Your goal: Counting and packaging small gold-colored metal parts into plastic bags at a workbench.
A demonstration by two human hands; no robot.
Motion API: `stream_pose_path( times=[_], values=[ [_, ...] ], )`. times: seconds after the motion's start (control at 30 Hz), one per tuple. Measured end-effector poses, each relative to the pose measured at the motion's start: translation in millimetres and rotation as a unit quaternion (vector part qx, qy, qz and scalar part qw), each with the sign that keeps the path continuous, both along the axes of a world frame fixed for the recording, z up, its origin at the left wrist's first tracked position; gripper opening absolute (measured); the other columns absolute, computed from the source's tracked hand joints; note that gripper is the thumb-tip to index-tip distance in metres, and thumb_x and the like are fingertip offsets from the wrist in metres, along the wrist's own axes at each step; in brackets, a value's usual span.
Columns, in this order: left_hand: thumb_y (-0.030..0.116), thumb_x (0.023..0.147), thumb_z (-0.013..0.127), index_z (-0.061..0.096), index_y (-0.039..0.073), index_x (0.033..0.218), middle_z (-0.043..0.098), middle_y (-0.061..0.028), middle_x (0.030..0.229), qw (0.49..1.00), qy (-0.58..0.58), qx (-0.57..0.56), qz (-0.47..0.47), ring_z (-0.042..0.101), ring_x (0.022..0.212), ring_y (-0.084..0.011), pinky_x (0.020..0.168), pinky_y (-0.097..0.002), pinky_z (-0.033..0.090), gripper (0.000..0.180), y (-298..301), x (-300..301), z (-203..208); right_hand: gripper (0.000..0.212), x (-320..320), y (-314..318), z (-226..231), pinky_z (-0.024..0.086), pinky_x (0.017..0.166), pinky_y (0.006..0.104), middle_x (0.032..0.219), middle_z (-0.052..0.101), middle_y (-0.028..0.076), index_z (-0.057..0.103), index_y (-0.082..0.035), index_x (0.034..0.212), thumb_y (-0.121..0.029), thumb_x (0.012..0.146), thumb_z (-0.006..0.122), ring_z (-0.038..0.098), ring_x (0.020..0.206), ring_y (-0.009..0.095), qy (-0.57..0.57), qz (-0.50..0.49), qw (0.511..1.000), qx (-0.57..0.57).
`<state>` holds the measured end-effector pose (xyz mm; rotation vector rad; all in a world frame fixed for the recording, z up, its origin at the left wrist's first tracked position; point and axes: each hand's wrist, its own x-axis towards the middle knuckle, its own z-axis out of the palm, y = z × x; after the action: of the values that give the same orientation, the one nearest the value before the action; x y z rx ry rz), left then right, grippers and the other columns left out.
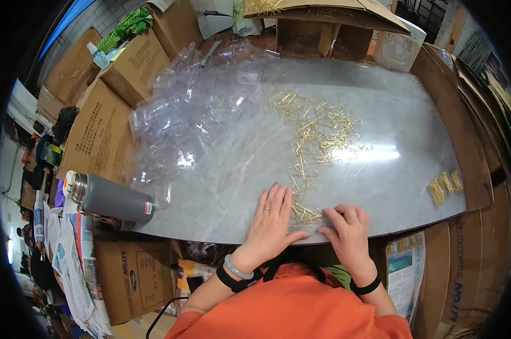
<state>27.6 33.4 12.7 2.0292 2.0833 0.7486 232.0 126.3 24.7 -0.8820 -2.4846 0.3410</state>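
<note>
A small bunch of gold wire hooks (305,214) lies near the table's front edge between my two hands. My left hand (271,223) rests on the tabletop just left of the bunch, fingers stretched out and thumb pointing right. On the other side, my right hand (349,229) has its fingers bent, with a gap between thumb and index finger; the index fingertip is at the bunch's right end. I see nothing held in either hand. Beyond them, a loose tangled pile of gold wire hooks (326,133) spreads across the middle of the table.
Clear plastic boxes (193,107) heap up at the back left of the grey table (233,164). A grey thermos (117,198) lies at the left edge. Several tied hook bundles (436,192) sit at the right. Cardboard boxes (97,133) and a cardboard wall (456,124) flank the table; a fan (397,50) stands behind.
</note>
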Motion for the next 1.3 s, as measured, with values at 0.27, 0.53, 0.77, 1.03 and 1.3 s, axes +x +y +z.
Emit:
stream_pose_path(
  times=[0.27,0.53,0.77,1.03,1.3],
  values=[
    [0.044,0.087,0.076,0.050,-0.001,0.145,0.046,-0.0163,0.141,0.997,0.063,0.006,-0.049,0.035,0.144,-0.0440,0.121,-0.0573,0.030,0.078,2.6,-0.3,-3.2,0.036,-28.4,1.8,-6.7,0.049,0.092,0.0415,0.116,0.066,0.008,0.070,-0.009,0.116,-0.006,0.080,0.072,0.061,0.104,0.029,0.067,0.122,0.989,-0.053],
    [0.036,0.090,0.074,0.057,0.007,0.140,0.048,-0.0107,0.143,0.991,0.065,0.023,-0.116,0.036,0.144,-0.0424,0.121,-0.0576,0.031,0.061,1.8,-5.2,-6.1,0.050,-28.6,25.7,20.6,0.046,0.105,0.0451,0.141,0.060,0.011,0.065,-0.011,0.133,0.001,0.085,0.059,0.053,0.129,0.036,-0.047,0.128,0.989,0.051],
    [0.033,0.089,0.076,0.050,0.003,0.143,0.048,-0.0135,0.143,0.994,0.036,0.046,-0.097,0.038,0.144,-0.0410,0.120,-0.0554,0.034,0.067,1.4,-1.1,-4.2,0.029,-32.2,16.3,-2.3,0.051,0.084,0.0405,0.107,0.064,0.011,0.068,-0.009,0.114,-0.002,0.085,0.067,0.061,0.096,0.033,-0.027,0.002,0.999,-0.018],
    [0.031,0.088,0.077,0.051,-0.001,0.142,0.048,-0.0156,0.144,0.998,0.009,0.037,-0.059,0.041,0.142,-0.0407,0.118,-0.0536,0.037,0.068,1.6,3.0,-3.9,0.029,-30.9,16.7,0.0,0.052,0.083,0.0411,0.105,0.068,0.012,0.069,-0.007,0.113,0.001,0.085,0.067,0.063,0.099,0.033,0.079,0.032,0.993,-0.087],
    [0.035,0.093,0.072,0.056,-0.002,0.140,0.047,-0.0186,0.150,0.996,0.061,0.034,-0.054,0.041,0.143,-0.0398,0.119,-0.0526,0.035,0.062,3.9,5.1,-6.4,0.035,-27.8,24.9,4.6,0.047,0.094,0.0466,0.123,0.066,0.012,0.067,-0.004,0.120,0.002,0.086,0.063,0.059,0.110,0.035,0.023,0.068,0.997,-0.035]
  ],
)
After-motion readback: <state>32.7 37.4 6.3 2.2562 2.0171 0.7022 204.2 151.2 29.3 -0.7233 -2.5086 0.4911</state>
